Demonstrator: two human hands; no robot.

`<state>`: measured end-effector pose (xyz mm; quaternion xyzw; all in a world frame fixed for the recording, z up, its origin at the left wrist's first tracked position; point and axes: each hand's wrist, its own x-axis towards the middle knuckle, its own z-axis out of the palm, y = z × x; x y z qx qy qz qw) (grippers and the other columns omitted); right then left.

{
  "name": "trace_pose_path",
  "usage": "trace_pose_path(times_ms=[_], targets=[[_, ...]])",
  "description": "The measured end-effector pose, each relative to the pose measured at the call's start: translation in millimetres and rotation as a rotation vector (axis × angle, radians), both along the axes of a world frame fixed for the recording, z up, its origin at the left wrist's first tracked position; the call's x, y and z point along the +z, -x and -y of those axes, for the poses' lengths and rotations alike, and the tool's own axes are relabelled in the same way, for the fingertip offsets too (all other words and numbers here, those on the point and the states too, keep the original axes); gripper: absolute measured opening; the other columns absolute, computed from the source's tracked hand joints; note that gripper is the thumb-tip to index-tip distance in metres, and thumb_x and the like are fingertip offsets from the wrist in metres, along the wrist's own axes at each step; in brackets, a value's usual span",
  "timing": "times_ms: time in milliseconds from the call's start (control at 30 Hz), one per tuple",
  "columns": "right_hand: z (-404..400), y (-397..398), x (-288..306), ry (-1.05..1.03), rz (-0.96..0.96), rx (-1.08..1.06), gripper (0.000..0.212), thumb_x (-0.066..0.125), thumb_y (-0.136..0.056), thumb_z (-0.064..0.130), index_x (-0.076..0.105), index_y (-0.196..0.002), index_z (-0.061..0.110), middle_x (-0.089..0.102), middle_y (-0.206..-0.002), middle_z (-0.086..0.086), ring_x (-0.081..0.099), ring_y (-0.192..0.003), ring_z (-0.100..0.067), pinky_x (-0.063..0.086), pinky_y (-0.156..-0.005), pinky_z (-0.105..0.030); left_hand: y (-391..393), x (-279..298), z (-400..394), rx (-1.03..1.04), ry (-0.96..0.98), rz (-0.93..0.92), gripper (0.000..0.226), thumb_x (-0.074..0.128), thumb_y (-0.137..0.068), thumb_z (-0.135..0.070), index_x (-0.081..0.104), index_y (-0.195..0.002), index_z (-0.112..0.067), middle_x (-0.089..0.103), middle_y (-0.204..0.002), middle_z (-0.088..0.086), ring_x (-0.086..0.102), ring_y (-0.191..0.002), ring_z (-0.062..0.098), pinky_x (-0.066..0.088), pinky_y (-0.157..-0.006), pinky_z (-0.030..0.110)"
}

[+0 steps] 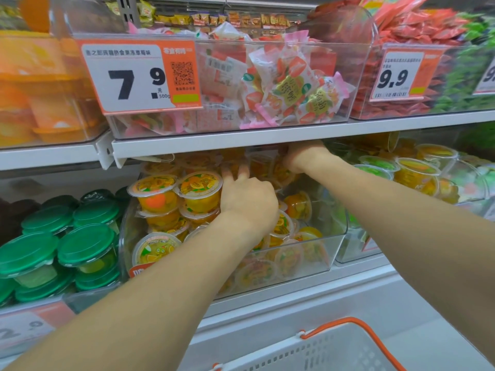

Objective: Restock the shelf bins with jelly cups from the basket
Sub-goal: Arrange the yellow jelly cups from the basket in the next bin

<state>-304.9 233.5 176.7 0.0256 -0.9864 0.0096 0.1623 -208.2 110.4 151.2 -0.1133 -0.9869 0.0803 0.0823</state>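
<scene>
A clear shelf bin [316, 263] on the lower shelf holds several orange jelly cups [199, 187] with printed foil lids. My left hand [247, 199] reaches into the middle of the bin, its fingers spread among the cups. My right hand [302, 156] is deeper at the bin's back, just under the upper shelf edge, curled over cups there; its fingers are hidden. The white basket [334, 352] with an orange handle sits at the bottom right, below the shelf.
Green-lidded tubs [85, 245] stack to the left of the bin. Another clear bin with green and yellow jelly cups [417, 170] stands to the right. Above, a bin of wrapped sweets [281, 84] carries a 7.9 price tag. The upper shelf edge [214, 141] hangs low over the hands.
</scene>
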Motion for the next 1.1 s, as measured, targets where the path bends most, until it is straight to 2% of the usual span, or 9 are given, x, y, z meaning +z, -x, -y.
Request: trace_pose_path(times_ms=[167, 300, 433, 567, 700, 867, 933, 1000, 1100], targets=[[-1.7, 9.6, -8.4, 0.097, -0.094, -0.043, 0.035, 0.041, -0.104, 0.021, 0.047, -0.139, 0.017, 0.052, -0.138, -0.011, 0.047, -0.129, -0.031, 0.037, -0.108, -0.035, -1.8, 0.2, -0.6, 0.003, -0.082, -0.045, 0.028, 0.046, -0.096, -0.026, 0.065, -0.113, -0.015, 0.064, -0.123, 0.013, 0.026, -0.142, 0.034, 0.012, -0.118, 0.057], [-0.9, 20.7, -10.8, 0.337, -0.136, -0.096, 0.040, 0.044, -0.103, 0.031, 0.043, -0.141, 0.021, 0.052, -0.139, -0.008, 0.048, -0.129, -0.030, 0.038, -0.103, -0.032, -0.3, -2.4, 0.2, -0.001, -0.101, -0.075, 0.027, 0.047, -0.095, -0.026, 0.067, -0.109, -0.015, 0.066, -0.118, 0.012, 0.033, -0.135, 0.033, 0.016, -0.117, 0.056], [6.6, 24.6, -11.8, 0.449, -0.125, -0.131, 0.034, 0.045, -0.104, 0.025, 0.047, -0.137, 0.016, 0.055, -0.135, -0.010, 0.051, -0.127, -0.031, 0.043, -0.103, -0.036, 0.5, -5.0, -0.1, -0.004, -0.042, -0.073, 0.034, 0.044, -0.096, -0.033, 0.067, -0.113, -0.014, 0.064, -0.123, 0.014, 0.024, -0.142, 0.035, 0.012, -0.117, 0.058], [16.5, 31.8, -13.2, 0.456, -0.080, -0.128, 0.038, 0.045, -0.104, 0.027, 0.045, -0.141, 0.017, 0.053, -0.141, -0.011, 0.048, -0.132, -0.032, 0.042, -0.107, -0.038, 2.5, -8.6, 2.8, -0.016, 0.009, -0.051, 0.044, 0.037, -0.098, -0.037, 0.062, -0.123, -0.011, 0.058, -0.136, 0.014, 0.012, -0.147, 0.037, 0.006, -0.117, 0.061], [21.7, 35.6, -12.5, 0.641, -0.047, -0.020, 0.047, 0.047, -0.104, 0.028, 0.038, -0.148, 0.017, 0.046, -0.148, -0.012, 0.044, -0.136, -0.034, 0.037, -0.113, -0.043, 5.1, -9.1, 6.8, -0.054, -0.060, -0.068, 0.049, 0.038, -0.097, -0.041, 0.055, -0.132, -0.012, 0.051, -0.142, 0.009, 0.017, -0.146, 0.035, 0.008, -0.118, 0.062], [22.4, 27.5, -16.8, 0.436, -0.012, 0.023, 0.033, 0.035, -0.107, 0.016, 0.049, -0.135, 0.009, 0.054, -0.137, -0.016, 0.052, -0.125, -0.031, 0.041, -0.107, -0.037, 7.4, -8.1, 8.6, -0.093, -0.139, -0.127, 0.047, 0.045, -0.095, -0.040, 0.055, -0.132, -0.012, 0.047, -0.145, 0.009, 0.016, -0.149, 0.032, 0.004, -0.121, 0.057], [25.4, 23.4, -17.0, 0.433, 0.019, 0.039, 0.030, 0.034, -0.107, 0.014, 0.053, -0.129, 0.006, 0.057, -0.132, -0.017, 0.055, -0.120, -0.031, 0.043, -0.105, -0.037, 6.8, -7.8, 7.2, -0.111, -0.140, -0.165, 0.048, 0.048, -0.093, -0.040, 0.055, -0.131, -0.010, 0.048, -0.145, 0.011, 0.015, -0.149, 0.032, 0.002, -0.122, 0.054], [26.3, 24.5, -19.7, 0.607, 0.063, 0.101, 0.027, 0.037, -0.106, 0.017, 0.055, -0.124, 0.007, 0.060, -0.124, -0.016, 0.059, -0.113, -0.032, 0.048, -0.102, -0.041, 4.3, -7.4, 4.2, -0.140, -0.165, -0.207, 0.047, 0.050, -0.092, -0.037, 0.057, -0.129, -0.010, 0.050, -0.142, 0.012, 0.017, -0.149, 0.031, 0.002, -0.123, 0.052], [26.1, 24.3, -24.3, 1.046, 0.095, 0.229, 0.027, 0.048, -0.099, 0.025, 0.053, -0.122, 0.011, 0.064, -0.115, -0.014, 0.063, -0.105, -0.032, 0.053, -0.095, -0.045, -1.3, -6.8, 0.7, -0.177, -0.231, -0.283, 0.041, 0.050, -0.090, -0.033, 0.061, -0.123, -0.011, 0.055, -0.135, 0.011, 0.022, -0.147, 0.030, 0.004, -0.123, 0.050]])
